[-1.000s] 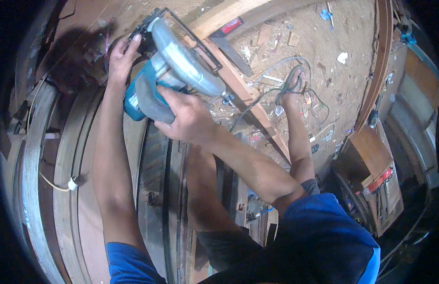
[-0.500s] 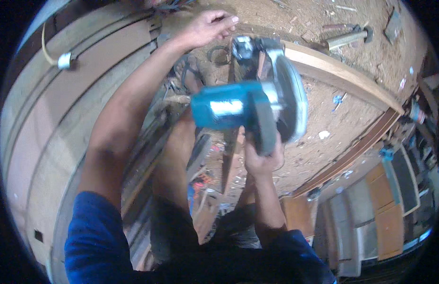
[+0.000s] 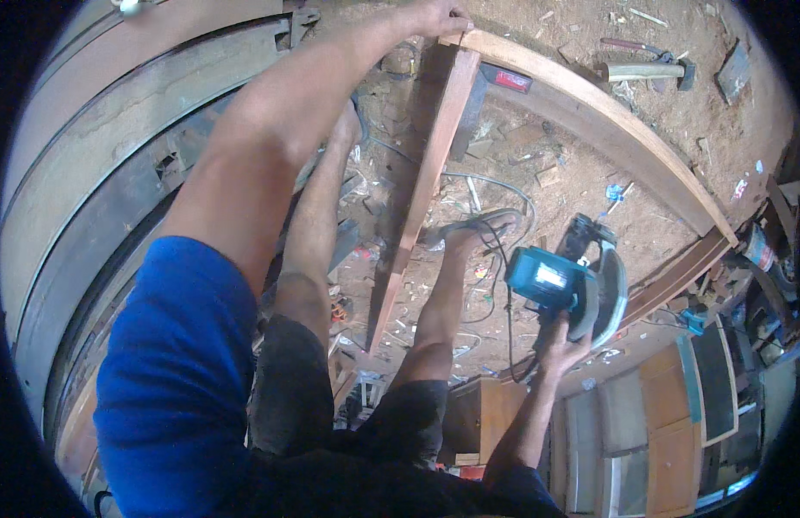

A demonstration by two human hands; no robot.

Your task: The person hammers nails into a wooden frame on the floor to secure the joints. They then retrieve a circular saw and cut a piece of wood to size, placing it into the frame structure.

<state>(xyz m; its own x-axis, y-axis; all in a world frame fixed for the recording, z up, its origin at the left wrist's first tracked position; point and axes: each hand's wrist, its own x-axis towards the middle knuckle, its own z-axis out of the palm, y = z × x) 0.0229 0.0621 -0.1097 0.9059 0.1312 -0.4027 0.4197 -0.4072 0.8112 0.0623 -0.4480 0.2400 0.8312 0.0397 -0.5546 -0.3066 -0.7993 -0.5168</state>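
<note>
My left hand (image 3: 436, 15) reaches far up the picture and grips the top end of a narrow wooden plank (image 3: 428, 181), where it meets a long curved wooden beam (image 3: 590, 108). The plank slants down between my legs toward the dirt floor. My right hand (image 3: 557, 344) hangs low at my right side, shut on the handle of a teal circular saw (image 3: 566, 287). Its round blade guard faces right, and its black cable (image 3: 507, 345) drops beside my right leg. The saw is well apart from the plank.
A hammer (image 3: 643, 69) lies on the sawdust-strewn dirt at the top right. Loose grey cable (image 3: 495, 186) loops by my right foot. Big curved wooden frames (image 3: 115, 147) fill the left side. Wooden door panels (image 3: 667, 406) lie at the lower right, with clutter beyond them.
The saw has come down from in front of me to my right side, held by the right hand alone. My left hand now grips the plank's top end. The view has swung.
</note>
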